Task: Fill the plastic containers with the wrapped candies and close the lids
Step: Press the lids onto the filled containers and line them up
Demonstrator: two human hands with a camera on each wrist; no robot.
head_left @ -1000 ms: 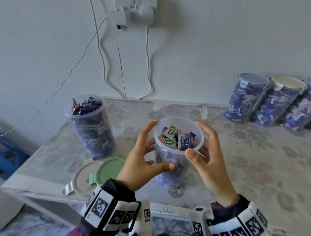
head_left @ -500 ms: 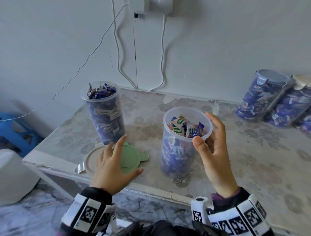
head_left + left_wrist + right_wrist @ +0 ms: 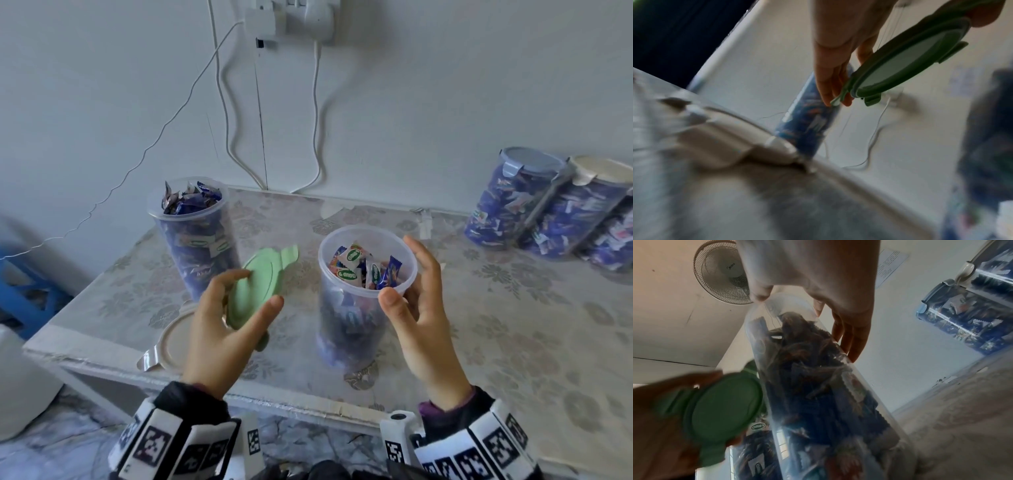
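Note:
A clear plastic container point(image 3: 352, 325) nearly full of wrapped candies point(image 3: 363, 270) stands open at the table's middle. My right hand point(image 3: 404, 274) grips its rim, thumb in front and fingers behind; the right wrist view shows the same hold on the container point(image 3: 818, 394). To its left, my left hand point(image 3: 257, 291) pinches a green lid point(image 3: 270, 267), tilted in the air above the table. In the left wrist view the green lid point(image 3: 906, 60) sits between thumb and fingers point(image 3: 830, 78). A second open container point(image 3: 195, 240), heaped with candies, stands at the back left.
A beige lid point(image 3: 174, 339) lies flat near the table's front left edge point(image 3: 102, 363). Three closed, filled containers point(image 3: 513, 202) lie on their sides at the right by the wall. Cables point(image 3: 318, 137) hang down from a wall socket behind.
My left hand let go of the middle container, reached left to the green lid on the table and lifted it, tilted. My right hand stayed on the container's rim.

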